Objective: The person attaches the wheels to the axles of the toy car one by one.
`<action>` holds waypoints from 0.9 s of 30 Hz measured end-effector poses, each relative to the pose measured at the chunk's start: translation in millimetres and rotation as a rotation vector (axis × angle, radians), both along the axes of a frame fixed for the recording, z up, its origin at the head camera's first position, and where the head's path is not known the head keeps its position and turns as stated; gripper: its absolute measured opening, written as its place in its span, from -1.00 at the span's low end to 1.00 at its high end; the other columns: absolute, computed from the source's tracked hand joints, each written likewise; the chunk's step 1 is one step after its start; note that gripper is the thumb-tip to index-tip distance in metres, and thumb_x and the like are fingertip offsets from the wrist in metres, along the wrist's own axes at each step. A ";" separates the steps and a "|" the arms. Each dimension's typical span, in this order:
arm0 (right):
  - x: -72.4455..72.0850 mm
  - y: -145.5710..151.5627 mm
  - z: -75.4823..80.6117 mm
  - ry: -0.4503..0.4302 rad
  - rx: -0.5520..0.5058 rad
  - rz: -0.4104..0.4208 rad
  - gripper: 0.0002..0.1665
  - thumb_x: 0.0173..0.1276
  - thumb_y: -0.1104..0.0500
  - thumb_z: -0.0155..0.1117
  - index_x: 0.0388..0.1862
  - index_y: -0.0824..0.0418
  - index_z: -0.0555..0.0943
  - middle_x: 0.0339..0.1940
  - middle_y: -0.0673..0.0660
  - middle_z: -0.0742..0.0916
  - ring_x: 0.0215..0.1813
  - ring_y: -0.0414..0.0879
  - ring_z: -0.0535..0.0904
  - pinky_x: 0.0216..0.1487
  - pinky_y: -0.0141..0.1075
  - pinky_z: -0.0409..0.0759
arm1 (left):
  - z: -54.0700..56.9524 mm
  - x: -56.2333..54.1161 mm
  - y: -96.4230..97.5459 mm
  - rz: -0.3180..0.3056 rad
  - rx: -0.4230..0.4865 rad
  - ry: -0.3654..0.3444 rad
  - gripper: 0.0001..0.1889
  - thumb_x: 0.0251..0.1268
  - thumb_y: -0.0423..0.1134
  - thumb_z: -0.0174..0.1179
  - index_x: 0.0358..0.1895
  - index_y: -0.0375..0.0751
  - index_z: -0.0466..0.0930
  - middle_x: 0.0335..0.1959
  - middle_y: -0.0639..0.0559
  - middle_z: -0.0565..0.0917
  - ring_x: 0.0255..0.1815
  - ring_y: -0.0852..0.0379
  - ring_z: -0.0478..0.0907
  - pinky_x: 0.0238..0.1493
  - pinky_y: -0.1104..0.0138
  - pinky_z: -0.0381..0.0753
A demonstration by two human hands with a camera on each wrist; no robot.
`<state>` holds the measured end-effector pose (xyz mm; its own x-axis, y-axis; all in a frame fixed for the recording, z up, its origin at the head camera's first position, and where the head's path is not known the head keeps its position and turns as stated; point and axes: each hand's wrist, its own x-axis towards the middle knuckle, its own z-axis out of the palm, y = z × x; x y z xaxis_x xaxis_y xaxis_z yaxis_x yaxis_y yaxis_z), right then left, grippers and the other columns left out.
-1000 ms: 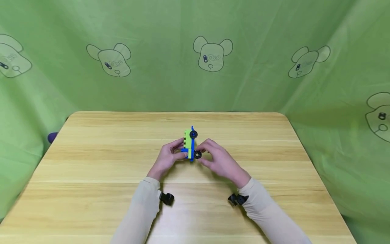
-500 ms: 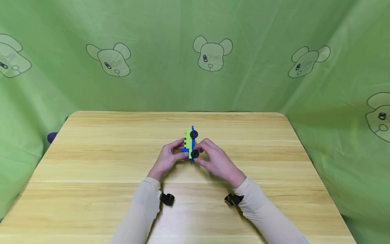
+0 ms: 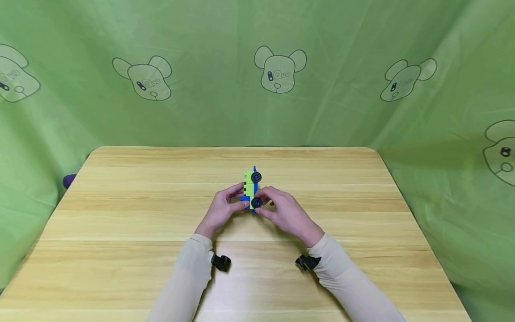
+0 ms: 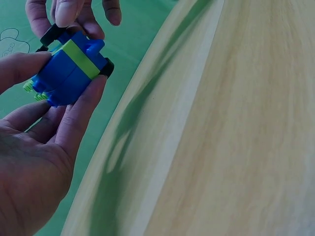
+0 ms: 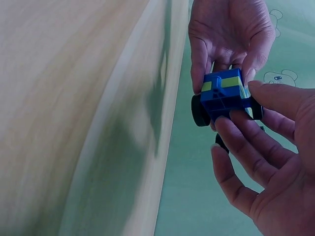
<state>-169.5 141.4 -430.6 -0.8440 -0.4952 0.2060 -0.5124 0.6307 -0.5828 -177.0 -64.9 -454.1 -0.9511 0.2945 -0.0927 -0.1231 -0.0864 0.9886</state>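
Observation:
A small toy car (image 3: 249, 188) of lime and blue building bricks is held up on its side over the table in the head view. My left hand (image 3: 220, 208) grips its blue end between thumb and fingers, as the left wrist view shows with the blue bricks (image 4: 61, 81). At the near end, my right hand (image 3: 290, 215) pinches a black wheel (image 3: 256, 203) that lies against the car's side. Another black wheel (image 3: 256, 177) sits at the far end. In the right wrist view, my right thumb lies by the wheel (image 5: 256, 109) and fingers touch the blue underside (image 5: 224, 104).
The wood-grain table (image 3: 161, 268) stretches out all around the hands. Behind it hangs a green curtain (image 3: 217, 112) printed with bear heads. A purple object (image 3: 69, 181) shows past the left edge. Each wrist wears a black camera.
My right hand has moved left, bringing the loose wheel from beside the car onto its side; a blue hub now shows in its middle. The left hand has stayed in place.

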 end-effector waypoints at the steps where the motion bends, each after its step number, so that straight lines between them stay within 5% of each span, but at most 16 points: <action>1: 0.1 -0.1 0.1 -0.002 0.000 -0.003 -0.57 0.23 0.19 0.47 0.07 0.15 0.60 -0.10 -0.02 0.69 -0.10 -0.15 0.62 -0.02 -0.20 0.63 | -3.4 -1.5 -0.1 0.003 0.003 -0.004 -0.31 0.18 -0.60 0.22 0.41 -0.48 0.21 0.19 -0.37 0.47 0.25 -0.21 0.39 0.11 0.32 0.57; 4: -0.1 -0.5 -0.1 -0.009 -0.007 -0.005 -0.58 0.24 0.19 0.47 0.07 0.14 0.60 -0.13 -0.02 0.70 -0.12 -0.14 0.63 -0.03 -0.17 0.64 | -13.1 -5.3 0.3 0.014 0.030 -0.013 -0.31 0.19 -0.59 0.22 0.42 -0.45 0.21 0.20 -0.36 0.47 0.24 -0.19 0.39 0.09 0.30 0.59; 15: -1.2 -0.8 -3.3 -0.036 -0.045 0.025 -0.61 0.26 0.21 0.44 0.06 0.16 0.58 -0.18 -0.04 0.69 -0.15 -0.15 0.62 -0.09 -0.22 0.65 | -17.6 -4.9 2.3 0.031 0.012 0.031 -0.29 0.17 -0.42 0.36 0.41 -0.37 0.30 0.15 -0.27 0.54 0.18 -0.11 0.46 0.13 0.26 0.56; 22: -1.2 2.9 -2.7 -0.060 -0.097 0.050 -0.70 0.54 0.15 0.10 0.16 0.16 0.59 0.05 0.04 0.69 0.03 -0.09 0.61 0.05 -0.15 0.62 | -17.4 -5.0 0.0 0.033 0.018 0.029 -0.29 0.17 -0.42 0.36 0.41 -0.36 0.30 0.15 -0.27 0.53 0.19 -0.11 0.45 0.12 0.26 0.57; 27: -2.9 0.6 -5.8 -0.081 -0.119 0.003 -0.79 0.51 0.22 0.13 0.06 0.15 0.58 -0.13 -0.01 0.70 -0.13 -0.15 0.61 -0.07 -0.21 0.63 | -18.0 -5.8 -1.0 0.012 0.019 0.032 -0.28 0.19 -0.41 0.35 0.43 -0.38 0.26 0.20 -0.30 0.49 0.23 -0.14 0.42 0.18 0.27 0.52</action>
<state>-172.4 142.1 -436.5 -0.8587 -0.4742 0.1944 -0.4624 0.5532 -0.6929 -182.9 -65.9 -472.1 -0.9570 0.2845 -0.0569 -0.0904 -0.1063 0.9902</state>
